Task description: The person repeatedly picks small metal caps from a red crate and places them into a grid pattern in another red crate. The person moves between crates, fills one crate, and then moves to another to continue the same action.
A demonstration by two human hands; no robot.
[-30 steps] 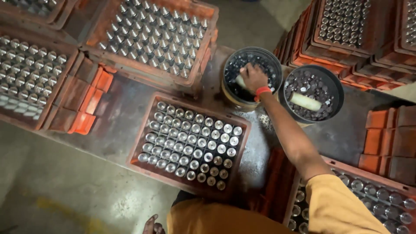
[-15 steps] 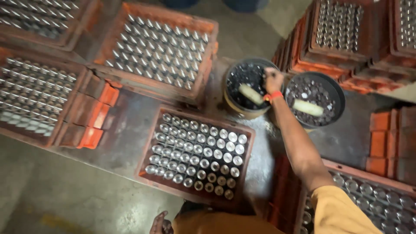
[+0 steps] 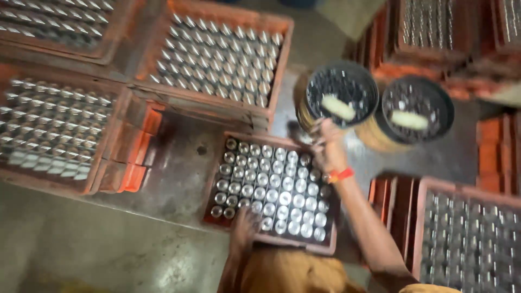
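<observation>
Hands working over a tray of shiny metal cups, the picture blurring.

The right hand is hovering at the far right corner of the orange tray, just below a round dark bucket; its grip looks curled, though what it is pinching I cannot tell. The left hand is resting on the tray's near edge, fingers bent over the rim. Round silvery cups are standing in neat rows, rims glinting. A second bucket is sitting beside the first, each holding a pale oblong piece. More crates of pointed metal parts are crowding a scuffed grey concrete floor.
</observation>
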